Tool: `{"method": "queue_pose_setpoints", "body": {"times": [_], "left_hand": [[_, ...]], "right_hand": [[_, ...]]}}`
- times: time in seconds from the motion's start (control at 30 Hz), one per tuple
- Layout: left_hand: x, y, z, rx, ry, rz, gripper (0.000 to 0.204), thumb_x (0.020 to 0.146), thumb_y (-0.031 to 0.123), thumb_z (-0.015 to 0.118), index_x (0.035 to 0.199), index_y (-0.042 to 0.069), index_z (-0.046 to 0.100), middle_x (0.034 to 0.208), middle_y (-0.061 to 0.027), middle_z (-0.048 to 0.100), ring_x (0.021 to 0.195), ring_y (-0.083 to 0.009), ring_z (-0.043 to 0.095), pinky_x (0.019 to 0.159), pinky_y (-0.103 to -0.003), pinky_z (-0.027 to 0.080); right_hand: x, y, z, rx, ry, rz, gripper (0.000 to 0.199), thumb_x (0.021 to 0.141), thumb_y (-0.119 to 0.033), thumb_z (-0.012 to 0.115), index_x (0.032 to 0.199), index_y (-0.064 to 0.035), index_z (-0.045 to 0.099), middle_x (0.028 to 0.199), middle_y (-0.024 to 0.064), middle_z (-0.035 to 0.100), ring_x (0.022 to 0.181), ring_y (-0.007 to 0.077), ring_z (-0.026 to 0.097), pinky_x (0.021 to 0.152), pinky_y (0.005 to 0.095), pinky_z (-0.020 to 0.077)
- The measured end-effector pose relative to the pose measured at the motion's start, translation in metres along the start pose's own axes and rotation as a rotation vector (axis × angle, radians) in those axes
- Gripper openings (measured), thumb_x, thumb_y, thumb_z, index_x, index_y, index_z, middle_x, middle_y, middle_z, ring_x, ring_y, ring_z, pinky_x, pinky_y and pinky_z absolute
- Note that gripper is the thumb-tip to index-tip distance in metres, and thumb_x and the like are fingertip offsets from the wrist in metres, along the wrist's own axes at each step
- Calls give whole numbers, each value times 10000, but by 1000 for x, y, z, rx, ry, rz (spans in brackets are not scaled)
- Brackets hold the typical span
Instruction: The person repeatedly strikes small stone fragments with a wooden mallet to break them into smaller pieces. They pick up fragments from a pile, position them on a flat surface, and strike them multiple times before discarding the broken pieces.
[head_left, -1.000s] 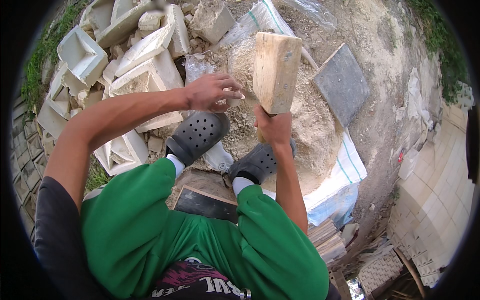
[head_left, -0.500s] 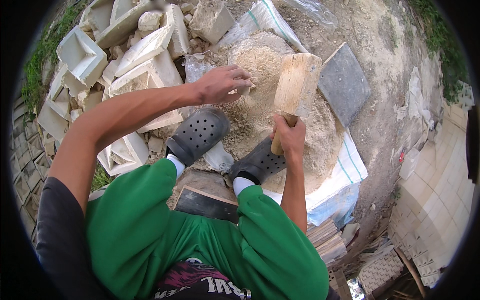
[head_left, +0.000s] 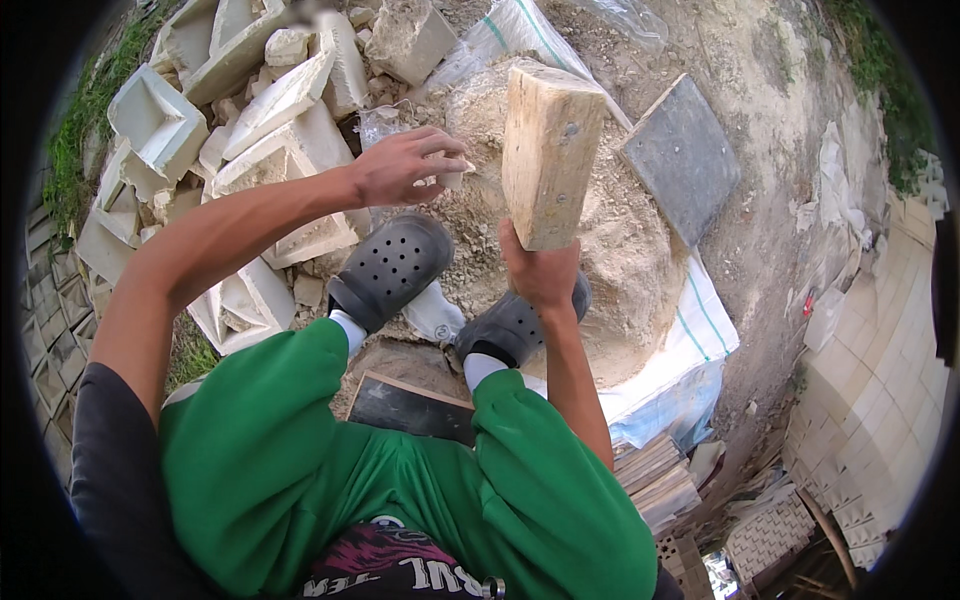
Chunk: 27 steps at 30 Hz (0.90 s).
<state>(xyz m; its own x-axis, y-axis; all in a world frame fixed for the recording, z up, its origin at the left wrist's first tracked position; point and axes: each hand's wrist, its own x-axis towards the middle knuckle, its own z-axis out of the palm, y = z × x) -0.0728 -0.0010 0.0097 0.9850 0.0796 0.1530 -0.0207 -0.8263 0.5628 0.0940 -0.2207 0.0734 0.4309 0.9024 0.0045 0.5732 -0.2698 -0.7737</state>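
A wooden mallet (head_left: 552, 150) with a thick block head is gripped in my right hand (head_left: 543, 272), its head tilted up towards me so that it hides the handle. Two nail-like dots show on its side. To the left, my left hand (head_left: 408, 165) is curled, with a small pale chunk of plaster-like material (head_left: 453, 179) at its fingertips. Below both hands lies a heap of crushed pale rubble and powder (head_left: 630, 250), spread on a white woven sack (head_left: 700, 315) with green stripes.
Broken white moulded blocks (head_left: 285, 165) are piled at the left. A grey square slab (head_left: 683, 160) leans by the heap's right side. My feet, in grey clogs (head_left: 395, 265), stand at the heap's near edge. A dark board (head_left: 410, 405) lies between my legs, and stacked tiles (head_left: 880, 380) stand far right.
My right hand has swung the mallet up and a little left, turning its head towards me. My left hand has drawn back left with the chunk.
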Motion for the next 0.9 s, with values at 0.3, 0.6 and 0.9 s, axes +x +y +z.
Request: {"method": "queue_pose_setpoints", "body": {"times": [0.3,0.6,0.9], "left_hand": [[2,0,-4,-40,8,-132,529,796,117,776,1304,141,631,1359,-97,589,1250,-323,574,1051,-443,507],[21,-2,0,-111,77,-279,544,863,152,737,1375,96,564,1388,-130,565,1278,-360,549,1090,-438,464],[28,14,2,-378,164,-544,536,852,174,810,1321,51,580,1204,-118,591,1019,-221,693,886,-328,584]], "right_hand": [[-2,3,7,262,-77,681,314,808,-237,767,1009,-1,716,854,165,744,780,301,729,711,401,550],[8,3,14,309,-151,820,289,817,-226,748,872,49,680,721,97,698,573,174,671,562,341,527],[-5,12,4,343,-89,778,319,823,-233,751,918,61,672,713,103,695,553,164,662,547,328,528]]}}
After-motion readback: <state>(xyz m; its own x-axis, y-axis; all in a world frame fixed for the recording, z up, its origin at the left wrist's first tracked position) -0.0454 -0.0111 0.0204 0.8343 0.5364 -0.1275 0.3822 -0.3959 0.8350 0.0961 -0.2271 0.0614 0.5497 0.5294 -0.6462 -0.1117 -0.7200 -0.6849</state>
